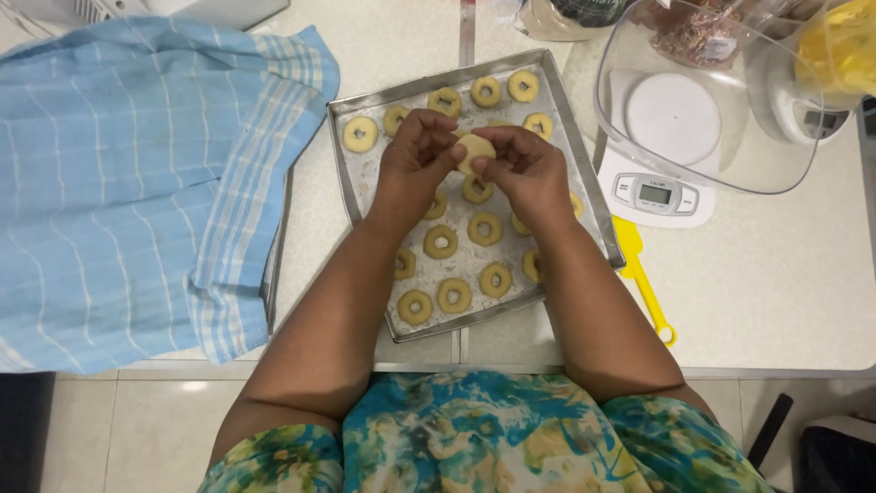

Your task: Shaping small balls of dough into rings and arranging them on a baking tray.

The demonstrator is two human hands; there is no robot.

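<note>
Dough (476, 152) being pinched between left hand (415, 155) and right hand (527, 169), above tray (351, 196) of rings (441, 242); shaping likely best with light, even fingertip pressure.

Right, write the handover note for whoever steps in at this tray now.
Left hand and right hand: both pinch one pale dough piece, held just above the baking tray.
Tray: metal, floured, on the white counter, carrying rows of ring-shaped dough pieces.
Nearby: blue checked cloth to the left, over a second tray; kitchen scale with clear bowl and yellow spatula to the right.
Done: many rings laid out.
Left: the held piece is not yet on the tray.
</note>
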